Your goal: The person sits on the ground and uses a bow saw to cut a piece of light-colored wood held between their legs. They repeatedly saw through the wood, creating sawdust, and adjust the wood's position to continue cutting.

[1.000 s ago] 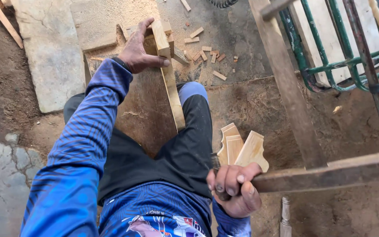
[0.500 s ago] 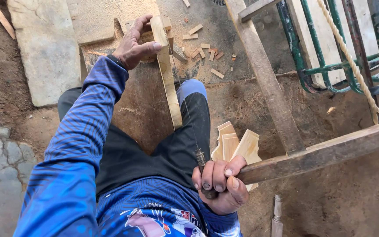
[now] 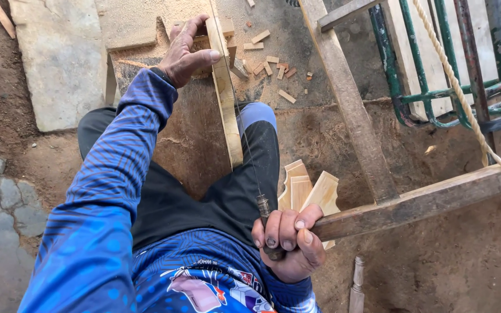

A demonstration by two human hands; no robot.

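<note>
Wood strip (image 3: 227, 104), pale and narrow, runs from top centre of the frame down toward the middle, lying over the person's dark-trousered knee. Left hand (image 3: 188, 53) sits near the top, fingers spread and pressing on the strip's upper end, thumb along its edge, so it's pinning it rather than wrapped around it. Right hand (image 3: 290, 239), lower centre, is closed tight round the end of a rough wooden frame saw (image 3: 413, 200), whose thin blade (image 3: 244, 139) runs straight up from the fist to the strip. A twisted tan rope (image 3: 459, 93) climbs from the saw's far arm toward the upper right. Just above the right hand there's a little stack of pale cut pieces (image 3: 308, 188) with notched, curvy edges. Small offcut chips (image 3: 271, 61) are scattered on the sawdusty ground at top centre. Green painted metal bars (image 3: 418, 87) fill the upper right, a grey stone slab (image 3: 59, 64) the upper left.
</note>
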